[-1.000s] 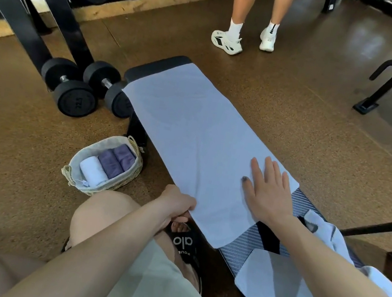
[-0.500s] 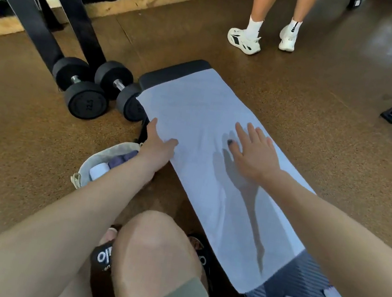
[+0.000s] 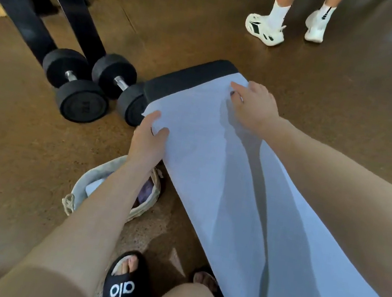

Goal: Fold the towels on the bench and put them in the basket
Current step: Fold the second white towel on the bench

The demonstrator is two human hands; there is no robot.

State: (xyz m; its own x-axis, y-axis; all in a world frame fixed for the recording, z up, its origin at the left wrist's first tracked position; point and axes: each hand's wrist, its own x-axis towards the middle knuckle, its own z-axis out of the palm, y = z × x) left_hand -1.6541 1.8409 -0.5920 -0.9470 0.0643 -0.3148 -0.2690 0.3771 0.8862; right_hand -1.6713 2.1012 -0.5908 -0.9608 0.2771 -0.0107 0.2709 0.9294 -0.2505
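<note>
A pale blue towel (image 3: 211, 176) lies flat along the black bench (image 3: 190, 78), and its far edge stops short of the bench's padded end. My left hand (image 3: 149, 139) grips the towel's far left corner, thumb and forefinger on top. My right hand (image 3: 255, 103) pinches the far right corner with curled fingers. The woven basket (image 3: 76, 191) stands on the floor left of the bench, partly hidden under my left forearm. A purple rolled towel (image 3: 147, 189) and a white one (image 3: 93, 187) show inside it.
Two black dumbbells (image 3: 82, 101) lie on the floor left of the bench end, beside the black legs of a rack (image 3: 78, 8). Another person's feet in white shoes (image 3: 266, 29) stand beyond the bench. My sandalled foot (image 3: 123, 287) is by the basket.
Both hands slid up the towel from its near and middle parts to its far corners. My view leaned forward along the bench.
</note>
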